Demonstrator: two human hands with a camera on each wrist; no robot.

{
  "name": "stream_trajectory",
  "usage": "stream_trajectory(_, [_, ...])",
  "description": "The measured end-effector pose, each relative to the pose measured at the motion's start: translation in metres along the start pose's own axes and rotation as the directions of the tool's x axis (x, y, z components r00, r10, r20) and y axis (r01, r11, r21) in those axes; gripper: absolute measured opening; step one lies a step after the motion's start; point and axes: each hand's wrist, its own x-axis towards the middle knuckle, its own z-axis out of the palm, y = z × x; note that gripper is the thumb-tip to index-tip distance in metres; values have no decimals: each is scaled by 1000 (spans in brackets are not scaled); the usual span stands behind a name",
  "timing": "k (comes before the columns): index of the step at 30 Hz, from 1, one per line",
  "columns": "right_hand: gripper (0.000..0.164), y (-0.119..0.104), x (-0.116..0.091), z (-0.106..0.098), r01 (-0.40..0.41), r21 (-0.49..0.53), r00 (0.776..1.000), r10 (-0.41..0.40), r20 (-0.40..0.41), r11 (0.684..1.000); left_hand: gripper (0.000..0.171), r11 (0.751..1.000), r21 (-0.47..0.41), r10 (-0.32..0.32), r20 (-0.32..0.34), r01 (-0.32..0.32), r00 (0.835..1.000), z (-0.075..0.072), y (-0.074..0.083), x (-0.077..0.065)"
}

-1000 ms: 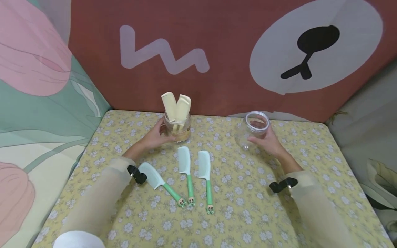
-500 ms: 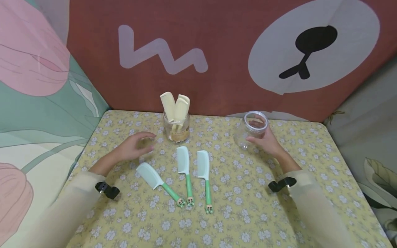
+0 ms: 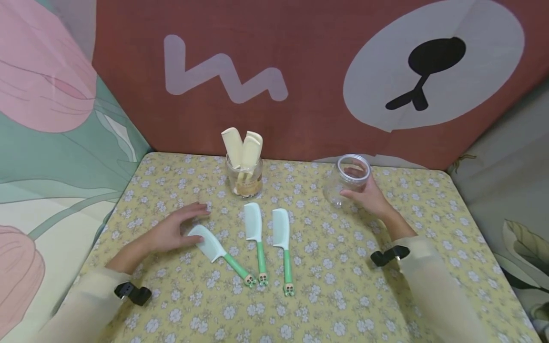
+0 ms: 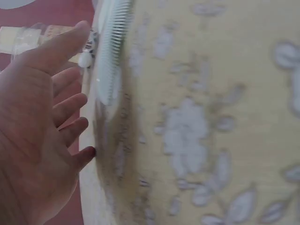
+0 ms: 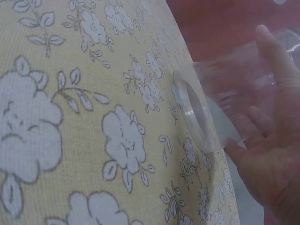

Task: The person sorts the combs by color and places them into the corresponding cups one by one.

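Three mint combs with green handles lie in front on the cloth: a left comb (image 3: 210, 244), slanted, a middle comb (image 3: 253, 221) and a right comb (image 3: 281, 228). My left hand (image 3: 177, 229) is spread beside the left comb, its thumb overlapping the head in the head view. In the left wrist view the fingers of this hand (image 4: 37, 131) hold nothing and the comb's teeth (image 4: 111, 51) show close by. My right hand (image 3: 371, 196) grips a clear jar (image 3: 339, 188) from its right side, thumb in front and fingers behind. Nothing shows inside that jar (image 5: 225, 89).
At the back left stands another clear jar (image 3: 246, 186) with several cream flat-headed pieces (image 3: 242, 147) sticking up from it. A floral yellow cloth (image 3: 326, 305) covers the table. Right behind the table's back edge rises a red-brown printed wall hanging (image 3: 309, 95).
My left hand has let go of the jar with the cream pieces and moved left and nearer, down to the left comb. My right hand keeps hold of the clear jar.
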Motion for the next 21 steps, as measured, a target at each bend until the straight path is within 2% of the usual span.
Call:
stream_trajectory(6, [87,-2,0,0,-1,0,1000,1,3,1000,63,996,91,-4,14,3,1000,6,-4,-5])
stream_trajectory(14, [88,0,0,1,3,21,1000,-3,-2,1000,37,999,36,-34,-5,34,999,7,-4,-5])
stream_trajectory(21, [88,1,-1,2,1,52,1000,-1,-4,999,39,997,-12,-78,71,79,994,3,-2,-3])
